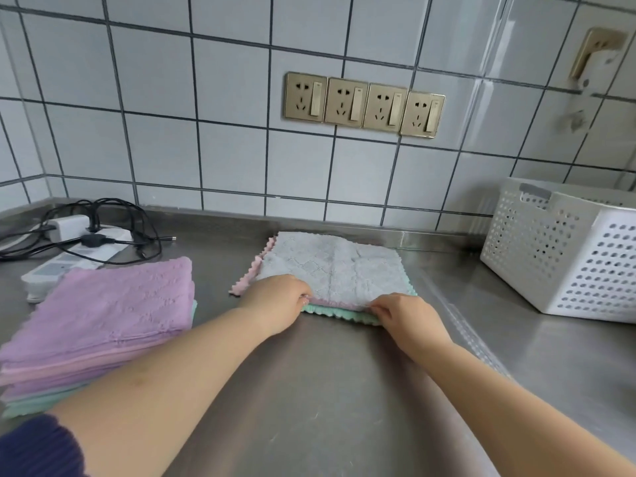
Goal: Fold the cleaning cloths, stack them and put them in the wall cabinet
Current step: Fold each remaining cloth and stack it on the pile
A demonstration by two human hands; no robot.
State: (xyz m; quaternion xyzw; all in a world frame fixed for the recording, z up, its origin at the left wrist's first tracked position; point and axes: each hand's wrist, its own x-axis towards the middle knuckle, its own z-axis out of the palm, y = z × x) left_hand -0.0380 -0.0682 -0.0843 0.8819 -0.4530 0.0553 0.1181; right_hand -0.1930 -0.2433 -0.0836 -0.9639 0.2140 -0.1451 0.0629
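Note:
A small stack of cloths lies on the steel counter in the middle: a grey cloth (339,266) on top, a pink one (246,278) showing at the left edge, a green one (339,315) at the bottom front. My left hand (278,302) pinches the stack's near edge at its left. My right hand (406,313) grips the same near edge at the right corner. At the left stands a thicker pile of folded cloths (103,318), purple on top, pink and green below. No wall cabinet is in view.
A white perforated basket (564,256) stands at the right against the tiled wall. At the back left lie a power strip, chargers and tangled black cables (86,232). A row of gold wall sockets (364,105) sits above the counter (327,390).

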